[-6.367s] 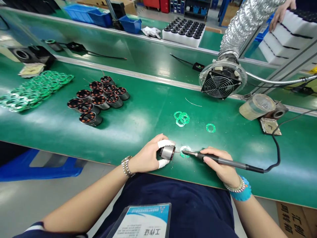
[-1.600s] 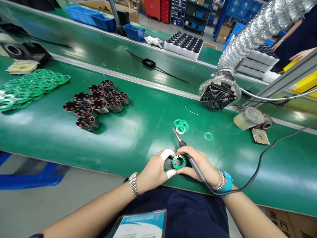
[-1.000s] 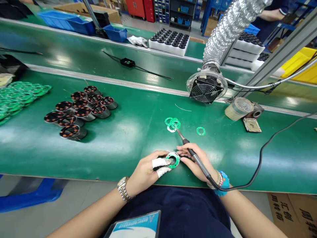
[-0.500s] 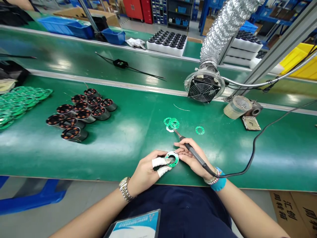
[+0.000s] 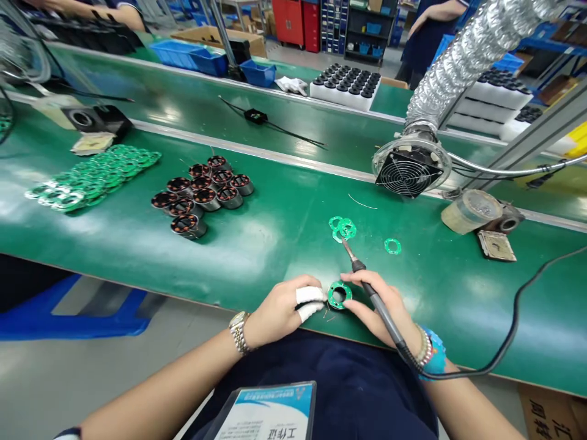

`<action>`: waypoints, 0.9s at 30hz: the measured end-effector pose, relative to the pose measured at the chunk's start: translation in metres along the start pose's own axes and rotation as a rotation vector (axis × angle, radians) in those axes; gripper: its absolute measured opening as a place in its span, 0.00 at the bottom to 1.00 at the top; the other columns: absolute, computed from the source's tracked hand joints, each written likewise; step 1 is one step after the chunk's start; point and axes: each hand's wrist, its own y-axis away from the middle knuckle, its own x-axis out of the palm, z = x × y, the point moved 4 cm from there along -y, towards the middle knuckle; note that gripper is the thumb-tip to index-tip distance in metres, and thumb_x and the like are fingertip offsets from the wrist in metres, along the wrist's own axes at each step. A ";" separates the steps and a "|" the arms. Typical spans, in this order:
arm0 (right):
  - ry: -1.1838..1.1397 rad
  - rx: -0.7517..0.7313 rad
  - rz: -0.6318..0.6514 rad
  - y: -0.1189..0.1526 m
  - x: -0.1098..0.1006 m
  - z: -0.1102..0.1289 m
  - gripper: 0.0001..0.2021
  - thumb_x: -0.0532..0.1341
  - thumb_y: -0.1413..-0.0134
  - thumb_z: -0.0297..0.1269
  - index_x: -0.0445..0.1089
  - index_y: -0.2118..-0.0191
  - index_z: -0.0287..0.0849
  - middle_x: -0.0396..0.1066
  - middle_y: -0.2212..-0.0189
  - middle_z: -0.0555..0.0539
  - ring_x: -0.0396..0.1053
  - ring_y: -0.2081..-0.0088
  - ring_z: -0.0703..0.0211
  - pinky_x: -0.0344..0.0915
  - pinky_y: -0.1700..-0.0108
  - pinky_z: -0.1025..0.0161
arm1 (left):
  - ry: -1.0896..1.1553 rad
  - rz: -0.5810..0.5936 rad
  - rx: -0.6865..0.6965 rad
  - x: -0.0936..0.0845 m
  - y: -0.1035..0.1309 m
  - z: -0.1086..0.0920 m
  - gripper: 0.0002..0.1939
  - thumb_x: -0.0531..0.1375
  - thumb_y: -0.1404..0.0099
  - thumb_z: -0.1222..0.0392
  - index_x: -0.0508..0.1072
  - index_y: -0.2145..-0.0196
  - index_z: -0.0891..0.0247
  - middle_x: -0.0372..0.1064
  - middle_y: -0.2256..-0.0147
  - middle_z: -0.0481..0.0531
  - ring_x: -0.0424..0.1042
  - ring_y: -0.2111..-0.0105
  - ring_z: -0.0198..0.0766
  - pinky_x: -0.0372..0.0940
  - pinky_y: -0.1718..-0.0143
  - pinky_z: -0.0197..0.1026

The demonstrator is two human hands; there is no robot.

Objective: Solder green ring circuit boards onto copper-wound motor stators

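Head camera view: a green ring-shaped circuit board (image 5: 334, 302) lies face up between the two hands, over the green worktop (image 5: 275, 256) and close to its front edge, with a dark rim just showing beneath it. Thin loose wire ends (image 5: 326, 315) stick out by its lower left side. At that side, the left hand (image 5: 274, 311), its thumb and a finger wrapped in white covers, has its fingertips close together at the board's edge; whether they pinch anything is unclear. On the other side, the right hand (image 5: 389, 308) grips a grey and black pen-shaped soldering iron (image 5: 376, 304), with the thumb at the board's right edge and the index finger above it. The iron slants up and leftward, its tip by a small cluster of overlapping green ring boards (image 5: 347, 228); one single green ring board (image 5: 387, 250) lies to the right of them. Beyond, a thin pale wire (image 5: 362, 202) lies on the worktop, below and left of a black fan with a round wire grille (image 5: 406, 174) on a silver flexible duct (image 5: 458, 55). Farther left stand grouped metal cylinders with copper windings (image 5: 206, 197), then a wide spread of green ring boards (image 5: 98, 174).
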 end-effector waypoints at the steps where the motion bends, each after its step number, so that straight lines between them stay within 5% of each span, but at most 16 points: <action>1: 0.042 -0.014 0.014 0.000 0.002 0.002 0.18 0.62 0.51 0.31 0.63 0.53 0.47 0.70 0.58 0.47 0.69 0.56 0.57 0.66 0.53 0.60 | 0.002 0.030 0.046 0.000 -0.003 0.001 0.06 0.55 0.37 0.65 0.71 0.64 0.62 0.69 0.65 0.53 0.69 0.66 0.34 0.66 0.64 0.36; 6: 0.079 -0.013 0.036 -0.001 0.007 0.001 0.17 0.62 0.50 0.29 0.64 0.53 0.46 0.70 0.59 0.48 0.70 0.58 0.59 0.66 0.55 0.63 | 0.066 0.147 0.096 -0.003 -0.016 0.010 0.07 0.54 0.37 0.64 0.72 0.68 0.63 0.69 0.67 0.52 0.68 0.68 0.34 0.64 0.66 0.35; 10: 0.063 0.001 0.064 -0.001 0.007 -0.001 0.16 0.61 0.49 0.30 0.64 0.53 0.46 0.71 0.59 0.48 0.70 0.57 0.58 0.66 0.54 0.62 | 0.274 0.232 -0.103 -0.007 -0.023 0.021 0.05 0.56 0.38 0.63 0.71 0.69 0.64 0.69 0.68 0.51 0.69 0.68 0.34 0.64 0.63 0.36; 18: 0.107 -0.083 0.030 0.000 0.006 0.003 0.17 0.59 0.48 0.30 0.62 0.51 0.46 0.69 0.57 0.45 0.68 0.55 0.56 0.65 0.52 0.60 | 0.892 0.142 -0.619 0.014 -0.023 0.020 0.07 0.63 0.47 0.61 0.71 0.73 0.68 0.68 0.76 0.47 0.66 0.76 0.30 0.63 0.72 0.34; 27: 0.164 -0.299 -0.099 -0.008 0.018 0.024 0.13 0.55 0.46 0.24 0.63 0.56 0.45 0.68 0.69 0.47 0.64 0.66 0.58 0.66 0.63 0.59 | 0.958 0.106 -0.668 0.013 -0.024 0.015 0.07 0.64 0.50 0.62 0.70 0.77 0.68 0.65 0.79 0.44 0.64 0.78 0.28 0.62 0.73 0.33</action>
